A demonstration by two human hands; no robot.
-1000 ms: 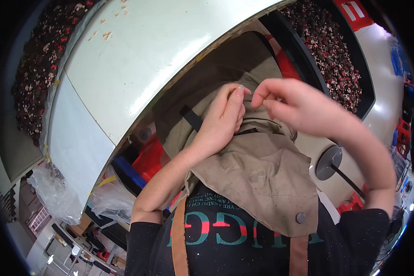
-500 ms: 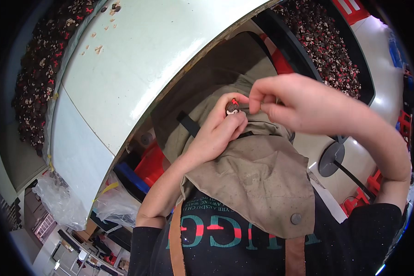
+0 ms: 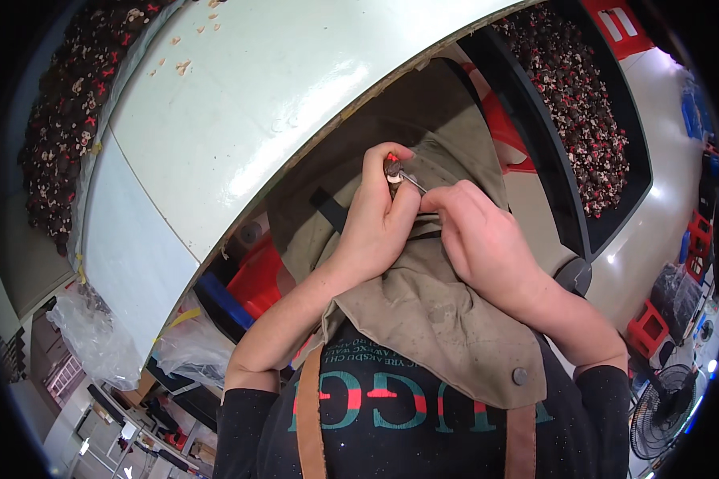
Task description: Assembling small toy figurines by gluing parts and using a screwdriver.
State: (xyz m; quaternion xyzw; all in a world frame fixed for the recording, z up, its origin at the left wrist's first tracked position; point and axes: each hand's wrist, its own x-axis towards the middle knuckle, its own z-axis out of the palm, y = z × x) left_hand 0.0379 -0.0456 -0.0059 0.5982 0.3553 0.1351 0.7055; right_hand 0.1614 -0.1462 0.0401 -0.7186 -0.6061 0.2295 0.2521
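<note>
My left hand (image 3: 374,223) pinches a small dark-brown figurine (image 3: 393,168) with a red bow-like piece on top and a cream part below it. Thumb and forefinger curl round the figurine, above my lap. From the right, my right hand (image 3: 487,247) grips a thin metal tool (image 3: 414,183) whose tip meets the figurine near its cream part. Whether the tip goes into it, I cannot tell. Under both hands spreads an olive-brown apron (image 3: 447,319) with brown straps.
A pale table (image 3: 240,120) runs along the left, with cream scraps (image 3: 183,68) on it. Beyond lies a heap of similar brown, cream and red pieces (image 3: 68,104). More fill a black tray (image 3: 558,188) at right. Plastic bags (image 3: 100,339) and a floor fan (image 3: 665,415) stand around.
My right hand has come down and nearer, from beside the figurine to below its right, and the tool now slants up to it. My left hand has shifted slightly up and left with the figurine.
</note>
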